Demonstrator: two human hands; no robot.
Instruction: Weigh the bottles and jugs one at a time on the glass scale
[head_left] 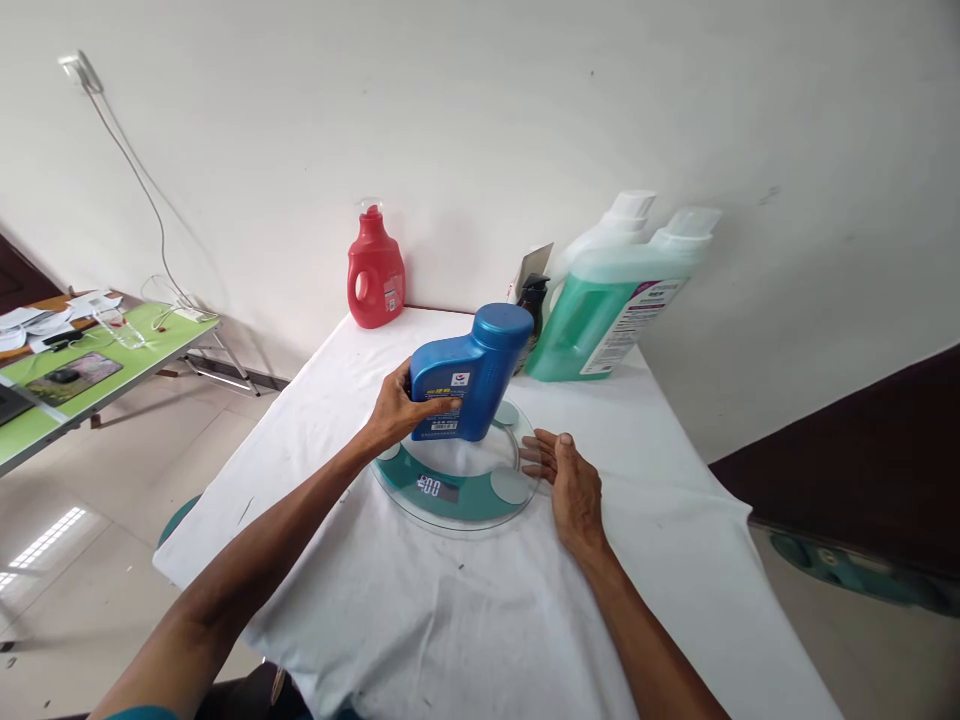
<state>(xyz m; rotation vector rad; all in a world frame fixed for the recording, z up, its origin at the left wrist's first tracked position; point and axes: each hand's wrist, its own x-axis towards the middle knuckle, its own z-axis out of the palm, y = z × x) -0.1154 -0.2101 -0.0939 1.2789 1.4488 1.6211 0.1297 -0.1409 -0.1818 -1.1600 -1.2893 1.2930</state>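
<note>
A blue plastic bottle (480, 375) with a wide screw cap is gripped at its handle side by my left hand (405, 405), the thumb lying across its label. The bottle is over the round glass scale (465, 508); whether its base touches the glass, I cannot tell. White digits glow on the scale's small display (437, 487), seeming to read zeros. My right hand (574, 485) is at the scale's right edge, palm turned inward, with its fingers stretched out and nothing in them.
A red jug (376, 275) stands at the table's back left. At the back right are a large green bottle (577, 320), a white bottle (592, 235) and a dark pump bottle (533, 295). White cloth (420, 600) covers the table. A green desk (150, 325) is further left.
</note>
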